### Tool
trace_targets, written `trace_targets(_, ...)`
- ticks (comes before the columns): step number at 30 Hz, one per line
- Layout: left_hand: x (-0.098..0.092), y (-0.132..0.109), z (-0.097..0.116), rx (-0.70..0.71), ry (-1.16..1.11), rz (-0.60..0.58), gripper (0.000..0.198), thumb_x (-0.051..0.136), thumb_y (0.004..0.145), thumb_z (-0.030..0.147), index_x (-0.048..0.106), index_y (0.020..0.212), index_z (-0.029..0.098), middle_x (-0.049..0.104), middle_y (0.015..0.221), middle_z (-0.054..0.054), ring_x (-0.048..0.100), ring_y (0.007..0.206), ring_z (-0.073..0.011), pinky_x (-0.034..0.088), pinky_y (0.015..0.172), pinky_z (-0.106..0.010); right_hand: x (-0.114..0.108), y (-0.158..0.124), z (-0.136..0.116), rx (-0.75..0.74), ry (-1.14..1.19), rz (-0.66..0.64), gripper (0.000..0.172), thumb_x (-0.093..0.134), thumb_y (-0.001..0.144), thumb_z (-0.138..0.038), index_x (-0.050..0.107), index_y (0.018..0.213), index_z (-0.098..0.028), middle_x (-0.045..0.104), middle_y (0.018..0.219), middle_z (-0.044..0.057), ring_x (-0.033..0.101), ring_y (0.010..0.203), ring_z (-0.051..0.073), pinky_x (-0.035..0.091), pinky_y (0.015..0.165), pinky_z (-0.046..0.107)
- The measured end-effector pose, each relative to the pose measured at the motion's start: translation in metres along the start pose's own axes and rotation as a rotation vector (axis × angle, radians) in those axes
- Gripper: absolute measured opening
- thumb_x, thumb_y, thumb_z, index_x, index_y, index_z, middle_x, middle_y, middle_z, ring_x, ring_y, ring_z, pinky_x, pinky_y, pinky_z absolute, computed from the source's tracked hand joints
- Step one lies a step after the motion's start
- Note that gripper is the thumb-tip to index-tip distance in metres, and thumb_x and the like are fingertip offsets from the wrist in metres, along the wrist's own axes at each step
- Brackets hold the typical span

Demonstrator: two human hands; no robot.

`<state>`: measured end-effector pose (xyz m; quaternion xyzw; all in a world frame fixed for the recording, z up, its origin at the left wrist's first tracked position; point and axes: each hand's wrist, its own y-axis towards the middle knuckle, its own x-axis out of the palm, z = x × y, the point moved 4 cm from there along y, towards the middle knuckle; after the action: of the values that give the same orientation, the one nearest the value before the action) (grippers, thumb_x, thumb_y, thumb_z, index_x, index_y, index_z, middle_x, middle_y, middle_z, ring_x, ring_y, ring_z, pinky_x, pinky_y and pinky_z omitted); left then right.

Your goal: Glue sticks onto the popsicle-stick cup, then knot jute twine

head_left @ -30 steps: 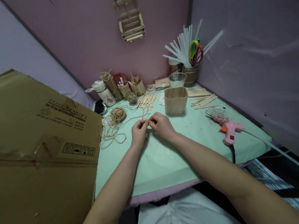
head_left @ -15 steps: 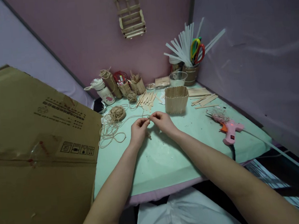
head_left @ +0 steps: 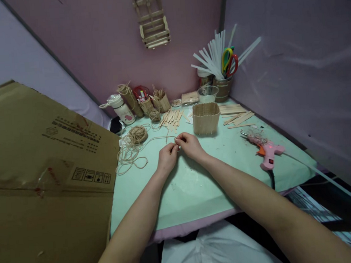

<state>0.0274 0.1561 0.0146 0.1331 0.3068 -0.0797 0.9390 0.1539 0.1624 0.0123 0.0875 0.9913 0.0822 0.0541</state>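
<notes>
My left hand [head_left: 168, 157] and my right hand [head_left: 190, 145] meet over the middle of the table, both closed in a pinch on twine [head_left: 160, 138]. The strand runs left from my fingers to a loose tangle and a ball of twine [head_left: 138, 134]. Where the strand ends between the fingertips is mostly hidden. Just beyond my right hand stands a box made of craft sticks [head_left: 206, 121], upright and open at the top; neither hand touches it.
A pink glue gun [head_left: 268, 152] with a long glue stick lies at right. Loose craft sticks [head_left: 239, 119] lie behind it. A large cardboard box [head_left: 52, 189] blocks the left side. Along the back stand a white bottle [head_left: 122, 109], stick-filled holders and a cup of scissors [head_left: 230, 62].
My left hand has shifted slightly right and down, closer beneath my right fingertips. My right hand stays nearly in place, and the twine remains pinched. The view has tilted a little.
</notes>
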Motion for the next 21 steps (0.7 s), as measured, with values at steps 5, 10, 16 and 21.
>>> trace_targets(5, 0.007, -0.009, 0.022, 0.123, 0.076, -0.049, 0.025, 0.047, 0.086, 0.026, 0.059, 0.066, 0.017, 0.056, 0.063, 0.001, 0.049, 0.064, -0.0136, 0.035, 0.063, -0.026, -0.006, 0.005, 0.015, 0.112, 0.059, 0.211, 0.015, 0.055, 0.072, -0.034, 0.054, 0.064, -0.020, 0.055, 0.062, -0.002, 0.050, 0.062, 0.014, 0.039, 0.063, 0.027)
trace_targets(10, 0.007, -0.014, 0.029, 0.122, 0.039, -0.038, 0.025, 0.047, 0.086, 0.026, 0.058, 0.065, 0.017, 0.055, 0.061, 0.001, 0.049, 0.062, -0.0130, 0.034, 0.061, -0.025, -0.006, 0.007, 0.020, 0.163, 0.185, 0.204, 0.016, 0.057, 0.070, -0.036, 0.053, 0.068, -0.021, 0.050, 0.056, -0.004, 0.045, 0.053, 0.013, 0.037, 0.055, 0.026)
trace_targets(16, 0.008, -0.010, 0.016, 0.014, -0.121, 0.008, 0.024, 0.047, 0.086, 0.030, 0.065, 0.077, 0.017, 0.056, 0.062, 0.002, 0.049, 0.059, -0.0116, 0.038, 0.061, -0.024, -0.006, 0.010, 0.008, 0.160, 0.382, 0.015, 0.022, 0.064, 0.068, -0.039, 0.053, 0.071, -0.020, 0.047, 0.052, -0.006, 0.040, 0.048, 0.010, 0.034, 0.050, 0.024)
trace_targets(21, 0.009, -0.007, 0.008, -0.030, -0.265, 0.024, 0.030, 0.046, 0.088, 0.035, 0.068, 0.094, 0.017, 0.057, 0.064, 0.001, 0.051, 0.059, -0.0113, 0.041, 0.059, -0.023, -0.009, 0.008, 0.001, 0.175, 0.424, 0.026, 0.022, 0.064, 0.068, -0.038, 0.053, 0.071, -0.020, 0.046, 0.054, -0.006, 0.041, 0.049, 0.009, 0.033, 0.051, 0.023)
